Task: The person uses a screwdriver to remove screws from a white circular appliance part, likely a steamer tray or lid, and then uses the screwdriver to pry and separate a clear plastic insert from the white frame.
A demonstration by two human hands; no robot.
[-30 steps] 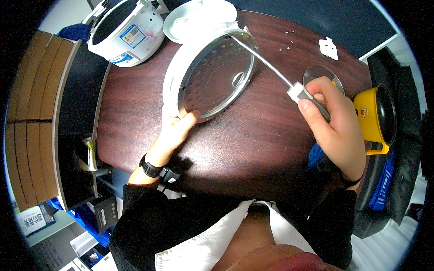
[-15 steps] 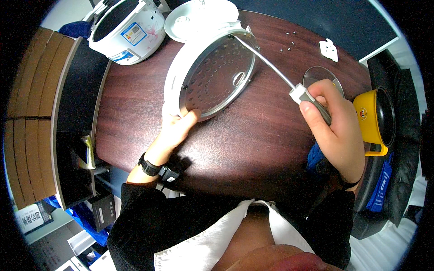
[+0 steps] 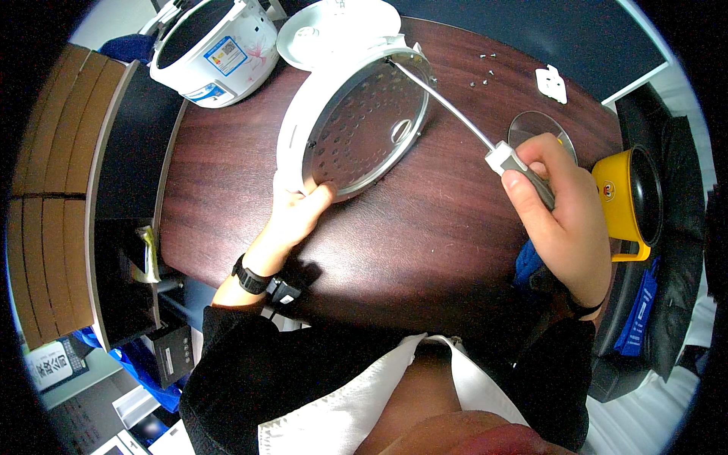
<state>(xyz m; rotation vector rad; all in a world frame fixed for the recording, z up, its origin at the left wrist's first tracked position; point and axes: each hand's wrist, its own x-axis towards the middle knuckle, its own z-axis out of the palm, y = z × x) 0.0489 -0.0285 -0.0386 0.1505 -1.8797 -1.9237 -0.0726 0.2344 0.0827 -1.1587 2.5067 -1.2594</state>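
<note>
Left hand (image 3: 298, 217): clamped on near rim of lid (image 3: 356, 129), thumb in front
Right hand (image 3: 565, 203): wrapped around screwdriver (image 3: 500, 156)
Lid: tilted over tabletop (image 3: 409, 243), screwdriver tip at far rim
Screwdriver: best kept aligned, pressed steadily

I see a wide open way low over the brown table (image 3: 409, 243), between the left hand (image 3: 302, 212) and the right hand (image 3: 569, 205). Higher up, the screwdriver (image 3: 498, 157) slants across from the right hand to the rim of the tilted lid (image 3: 356, 133), so it blocks me there. Past it lie small screws (image 3: 485, 82). A big white pot (image 3: 246, 57) fills the back left. The clear disc (image 3: 535, 125) and yellow pot (image 3: 618, 201) crowd the right hand.
</note>
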